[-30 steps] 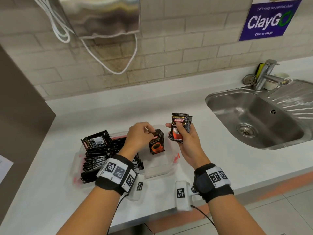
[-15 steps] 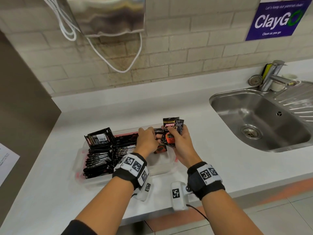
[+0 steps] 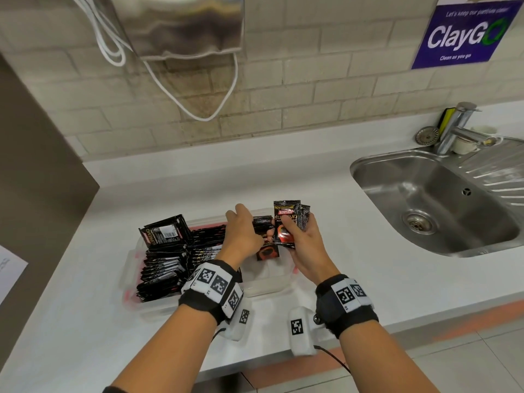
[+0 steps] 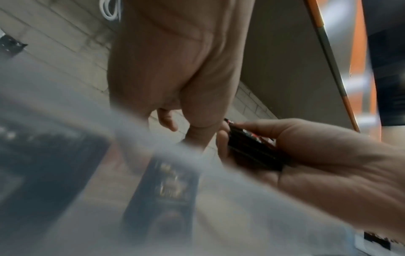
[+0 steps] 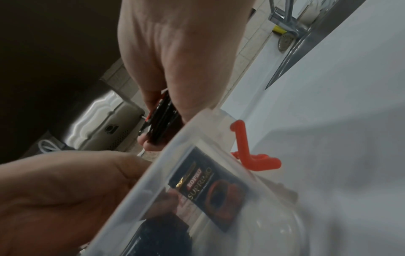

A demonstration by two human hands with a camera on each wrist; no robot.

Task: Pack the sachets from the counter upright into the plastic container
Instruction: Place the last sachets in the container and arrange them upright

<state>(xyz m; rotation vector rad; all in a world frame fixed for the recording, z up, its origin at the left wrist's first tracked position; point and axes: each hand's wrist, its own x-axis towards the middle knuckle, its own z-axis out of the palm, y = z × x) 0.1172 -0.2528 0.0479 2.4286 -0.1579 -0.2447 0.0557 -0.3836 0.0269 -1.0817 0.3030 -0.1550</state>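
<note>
A clear plastic container (image 3: 266,287) with red clips (image 5: 243,143) stands on the white counter. Its left part is packed with black sachets (image 3: 170,259) standing on edge. My left hand (image 3: 246,231) reaches into the emptier right part and pinches the top of one sachet (image 3: 268,252), which stands there tilted; through the wall it shows as sachet (image 5: 208,187) and, blurred, sachet (image 4: 168,190). My right hand (image 3: 300,242) hovers just right of it and grips a small bundle of sachets (image 3: 285,222), upright, thumb across the front. That bundle (image 4: 249,149) is edge-on from the left wrist.
A steel sink (image 3: 425,199) with a tap (image 3: 453,129) lies to the right. A metal wall unit (image 3: 181,24) with a white cable hangs above. A brown panel (image 3: 34,165) and a sheet of paper (image 3: 8,268) border the left. The counter's front edge runs below my wrists.
My left hand has lowered its sachet from above the container down into the right part. My right hand with the bundle has moved left, close beside it.
</note>
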